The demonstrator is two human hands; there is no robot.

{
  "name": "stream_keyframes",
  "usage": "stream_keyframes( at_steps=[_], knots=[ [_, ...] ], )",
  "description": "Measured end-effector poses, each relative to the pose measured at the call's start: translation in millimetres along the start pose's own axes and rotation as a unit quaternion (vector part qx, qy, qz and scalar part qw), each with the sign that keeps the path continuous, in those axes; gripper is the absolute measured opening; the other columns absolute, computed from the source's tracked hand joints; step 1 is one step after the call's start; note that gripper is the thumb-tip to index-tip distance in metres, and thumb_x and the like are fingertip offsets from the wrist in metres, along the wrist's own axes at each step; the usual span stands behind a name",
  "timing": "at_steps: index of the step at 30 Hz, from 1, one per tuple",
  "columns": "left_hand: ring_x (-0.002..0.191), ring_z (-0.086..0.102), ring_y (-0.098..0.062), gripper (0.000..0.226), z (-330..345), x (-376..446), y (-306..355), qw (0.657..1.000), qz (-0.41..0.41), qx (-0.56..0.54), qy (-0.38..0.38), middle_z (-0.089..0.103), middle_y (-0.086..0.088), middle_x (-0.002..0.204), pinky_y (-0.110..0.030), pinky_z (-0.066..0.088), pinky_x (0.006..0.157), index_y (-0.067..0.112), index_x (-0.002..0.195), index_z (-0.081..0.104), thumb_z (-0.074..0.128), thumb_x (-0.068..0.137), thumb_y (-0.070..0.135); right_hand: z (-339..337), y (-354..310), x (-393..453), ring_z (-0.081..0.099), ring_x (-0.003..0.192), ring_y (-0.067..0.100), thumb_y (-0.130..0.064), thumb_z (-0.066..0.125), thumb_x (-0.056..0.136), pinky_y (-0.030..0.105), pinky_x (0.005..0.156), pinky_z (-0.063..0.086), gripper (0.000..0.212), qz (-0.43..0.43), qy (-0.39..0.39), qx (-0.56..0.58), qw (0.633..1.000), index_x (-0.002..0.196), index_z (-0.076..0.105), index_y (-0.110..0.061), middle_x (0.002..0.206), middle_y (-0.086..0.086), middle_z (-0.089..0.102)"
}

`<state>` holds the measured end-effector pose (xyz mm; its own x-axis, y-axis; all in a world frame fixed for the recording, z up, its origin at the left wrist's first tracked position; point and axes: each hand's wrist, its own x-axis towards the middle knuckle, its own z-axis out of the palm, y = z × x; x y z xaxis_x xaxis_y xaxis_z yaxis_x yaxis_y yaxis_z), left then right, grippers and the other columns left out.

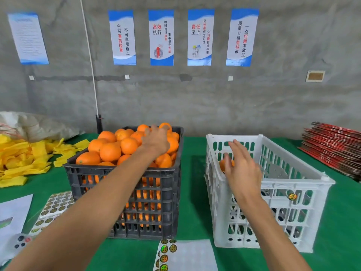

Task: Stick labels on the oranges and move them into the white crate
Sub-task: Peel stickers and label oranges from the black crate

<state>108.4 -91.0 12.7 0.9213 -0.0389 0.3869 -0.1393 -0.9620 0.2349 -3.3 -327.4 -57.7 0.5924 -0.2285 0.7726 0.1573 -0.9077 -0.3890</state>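
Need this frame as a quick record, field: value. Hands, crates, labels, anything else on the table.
left hand: reaches into the black crate, resting on the piled oranges; grasp hidden from this angle
right hand: fingers straight, over the white crate's near-left rim, holding nothing
black crate: heaped with oranges
white crate: one orange visible inside, one label stuck on its side wall
label sheets: left of black crate; another sheet at the front edge
table: green cover
yellow sleeves: piled far left

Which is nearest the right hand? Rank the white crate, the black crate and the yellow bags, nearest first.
From the right hand:
1. White crate, directly under the hand.
2. Black crate, to its left.
3. Yellow bags, far left of the table.
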Motion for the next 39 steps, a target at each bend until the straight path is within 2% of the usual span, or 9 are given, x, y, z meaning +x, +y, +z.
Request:
stream_keyframes(
  at_steps=[5,11,15,18,21,26,30,34,39],
  knots=[
    [0.142,0.033,-0.050,0.072,10.8,8.9,-30.7,0.999,0.007,-0.015,-0.032,0.016,-0.014,0.165,-0.054,0.036,0.114,0.028,0.154,0.038,0.060,0.091,0.002,11.2,-20.6,-12.3,0.069,0.115,0.027,-0.013,0.067,0.097,0.040,0.102,0.051,0.026,-0.093,0.027,0.029,0.995,0.120,0.075,-0.004,0.128,0.011,0.071],
    [0.120,0.051,-0.047,0.055,1.5,7.0,-42.6,0.994,0.036,-0.094,0.044,0.039,-0.018,0.140,-0.050,0.044,0.105,0.027,0.142,0.052,0.067,0.092,0.010,29.6,-44.6,-32.1,0.069,0.108,0.021,-0.009,0.070,0.093,0.040,0.100,0.054,0.021,-0.216,0.030,0.079,0.973,0.112,0.077,-0.006,0.118,0.005,0.074],
    [0.113,0.054,-0.035,0.051,-1.3,-19.2,-38.7,0.968,0.078,-0.206,0.124,0.040,-0.010,0.131,-0.042,0.049,0.099,0.034,0.137,0.050,0.072,0.092,0.027,49.2,-40.0,-69.4,0.065,0.103,0.009,-0.026,0.059,0.101,0.036,0.094,0.056,0.024,-0.166,-0.226,0.136,0.950,0.121,0.071,-0.019,0.116,-0.006,0.070],
    [0.116,0.052,-0.030,0.054,1.8,-40.0,-29.6,0.960,0.095,-0.245,0.101,0.042,-0.009,0.131,-0.038,0.047,0.102,0.037,0.139,0.050,0.074,0.091,0.032,70.0,-17.9,-104.5,0.056,0.128,0.012,-0.048,0.066,0.096,0.033,0.110,0.046,0.053,-0.037,-0.479,0.119,0.869,0.142,0.058,-0.024,0.142,-0.005,0.060],
    [0.119,0.052,-0.032,0.056,6.8,-53.2,-22.1,0.960,0.104,-0.246,0.081,0.040,-0.009,0.131,-0.042,0.047,0.104,0.035,0.140,0.050,0.074,0.090,0.033,83.5,5.6,-129.6,0.046,0.136,0.015,-0.062,0.072,0.085,0.034,0.112,0.039,0.084,-0.004,-0.586,0.092,0.805,0.154,0.042,-0.026,0.151,-0.008,0.048],
    [0.118,0.053,-0.032,0.056,9.6,-57.9,-22.4,0.958,0.095,-0.255,0.094,0.039,-0.009,0.133,-0.045,0.050,0.102,0.035,0.144,0.046,0.071,0.093,0.035,94.7,19.3,-142.0,0.050,0.075,0.003,-0.050,0.083,0.080,0.021,0.072,0.044,0.066,0.047,-0.575,0.195,0.793,0.136,0.062,-0.022,0.116,-0.001,0.059],
    [0.109,0.056,-0.029,0.056,11.6,-61.3,-25.9,0.957,0.110,-0.251,0.098,0.038,-0.009,0.134,-0.044,0.053,0.097,0.035,0.144,0.045,0.071,0.094,0.035,100.0,19.8,-137.3,0.055,0.077,0.009,-0.035,0.079,0.086,0.028,0.071,0.049,0.020,0.002,-0.554,0.185,0.812,0.097,0.077,-0.019,0.096,-0.001,0.058],
    [0.093,0.060,-0.028,0.054,11.9,-61.5,-27.5,0.961,0.090,-0.246,0.085,0.038,-0.008,0.132,-0.047,0.054,0.092,0.039,0.142,0.042,0.069,0.095,0.039,90.9,11.7,-133.3,0.062,0.091,0.013,-0.040,0.070,0.093,0.040,0.090,0.052,0.023,-0.036,-0.539,0.173,0.823,0.081,0.070,-0.021,0.096,-0.009,0.062],
    [0.064,0.063,-0.021,0.048,16.2,-58.4,-30.4,0.958,0.070,-0.269,0.075,0.039,-0.004,0.123,-0.042,0.056,0.079,0.039,0.136,0.040,0.064,0.096,0.045,49.2,-7.3,-111.6,0.041,0.056,0.006,-0.058,0.058,0.096,0.028,0.055,0.035,0.038,-0.036,-0.480,0.261,0.837,0.085,0.057,-0.021,0.069,-0.009,0.049]
  ],
)
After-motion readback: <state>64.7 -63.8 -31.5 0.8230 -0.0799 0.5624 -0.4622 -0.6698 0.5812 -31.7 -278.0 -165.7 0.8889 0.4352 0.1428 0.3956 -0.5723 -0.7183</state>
